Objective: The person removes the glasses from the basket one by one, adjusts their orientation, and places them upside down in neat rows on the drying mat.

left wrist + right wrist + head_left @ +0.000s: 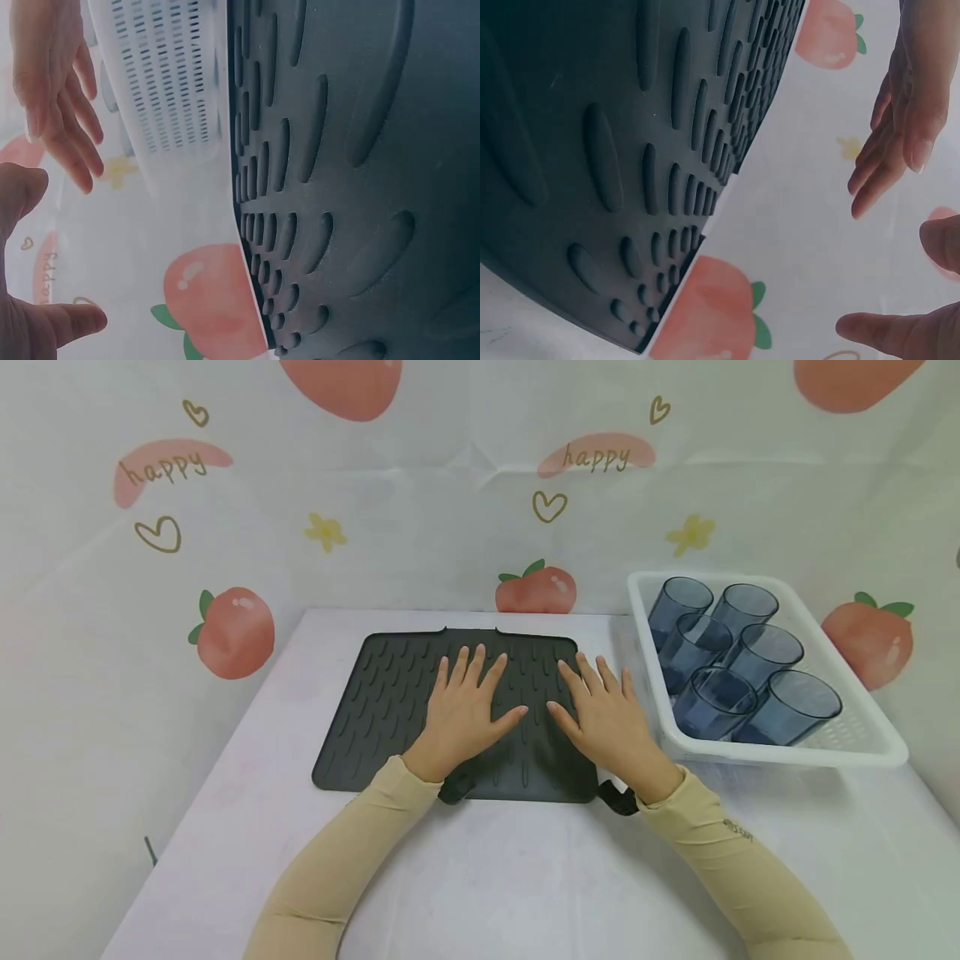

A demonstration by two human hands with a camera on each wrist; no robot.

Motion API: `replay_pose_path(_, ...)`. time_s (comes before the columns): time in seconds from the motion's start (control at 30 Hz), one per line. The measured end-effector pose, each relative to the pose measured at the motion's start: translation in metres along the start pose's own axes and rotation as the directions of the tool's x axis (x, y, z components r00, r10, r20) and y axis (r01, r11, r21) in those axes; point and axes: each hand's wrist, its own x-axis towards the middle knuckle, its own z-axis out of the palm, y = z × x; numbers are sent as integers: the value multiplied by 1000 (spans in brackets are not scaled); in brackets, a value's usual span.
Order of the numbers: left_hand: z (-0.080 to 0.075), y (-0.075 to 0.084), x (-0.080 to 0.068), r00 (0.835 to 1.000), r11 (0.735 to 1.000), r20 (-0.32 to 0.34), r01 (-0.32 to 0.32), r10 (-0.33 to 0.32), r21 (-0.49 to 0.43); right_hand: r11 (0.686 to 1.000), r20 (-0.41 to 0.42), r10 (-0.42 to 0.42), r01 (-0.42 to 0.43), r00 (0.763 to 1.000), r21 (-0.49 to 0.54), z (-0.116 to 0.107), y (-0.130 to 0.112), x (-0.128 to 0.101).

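Observation:
A dark grey ridged drying mat (390, 710) lies flat on the white table. Above its middle, my left hand (461, 714) is spread palm down with straight fingers and holds nothing. My right hand (603, 718) hovers the same way over the mat's right edge, its thumb pointing toward the left thumb. Both wrist views show a gap between the hands and the mat's raised ridges (319, 127). To the right stands a white plastic basket (862, 739) with several blue-tinted drinking glasses (765, 647) in it, mouths up and some leaning.
The basket's left wall rises close beside my right hand. A white backdrop (427, 543) printed with peaches, hearts and flowers hangs directly behind the table. Dark wrist straps (618, 797) show under the wrists.

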Motion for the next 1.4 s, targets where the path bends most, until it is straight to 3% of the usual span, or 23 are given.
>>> replay_pose_path(0.4,3,1,2,999,999,40,-10,11,-45,1000,71,-12,14,997,-22,0,3,-1)
replay_pose_path(0.67,5,3,2,996,998,78,-33,37,-52,998,39,-53,53,998,-13,5,4,-2)
replay_pose_path(1.0,2,6,0,983,993,175,-27,46,-113,998,68,-52,50,996,22,3,4,-3)
replay_pose_path(1.4,5,3,-1,984,986,169,-28,57,-166,998,88,-50,45,995,49,-1,4,-4)
